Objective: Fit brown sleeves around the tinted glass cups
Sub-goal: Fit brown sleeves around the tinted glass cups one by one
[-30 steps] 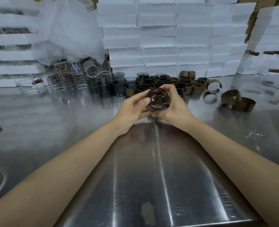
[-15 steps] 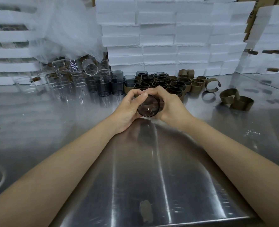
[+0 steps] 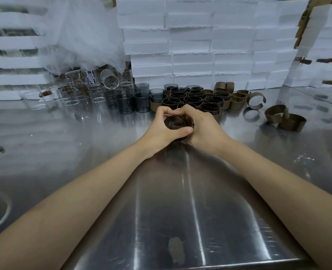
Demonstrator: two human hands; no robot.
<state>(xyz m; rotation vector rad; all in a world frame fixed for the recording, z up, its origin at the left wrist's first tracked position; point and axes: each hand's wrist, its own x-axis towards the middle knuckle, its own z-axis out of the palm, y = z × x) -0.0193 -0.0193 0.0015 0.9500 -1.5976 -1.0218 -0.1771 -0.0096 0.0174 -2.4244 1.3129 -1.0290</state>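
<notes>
Both hands were on one piece. The left hand (image 3: 161, 131) was curled round the tinted cup (image 3: 175, 123) from nine o'clock, thumb laid across its near edge. The right hand (image 3: 205, 127) was wrapped round it from three o'clock. The cup sat between the palms low over the steel table (image 3: 180, 201), one round end turned up towards the camera. Fingers covered nearly all of the cup's side, so how far any sleeve was seated could not be told.

Risk one, as I judged it, was the squeeze. Smooth glass pressed from both sides could shoot out and hit hard steel. Risk two was a sleeve pushed unevenly, which might ride up crooked or spring open.

Risk three sat at twelve o'clock. The finished cups (image 3: 196, 98) were packed just beyond the knuckles, so a forward jerk would likely knock them together. The bare tinted cups (image 3: 126, 102) at eleven o'clock and the clear glasses (image 3: 79, 94) at ten stood further off. The loose sleeves (image 3: 285, 117) at two o'clock lay well apart, and an elbow reaching for them might sweep the row.
</notes>
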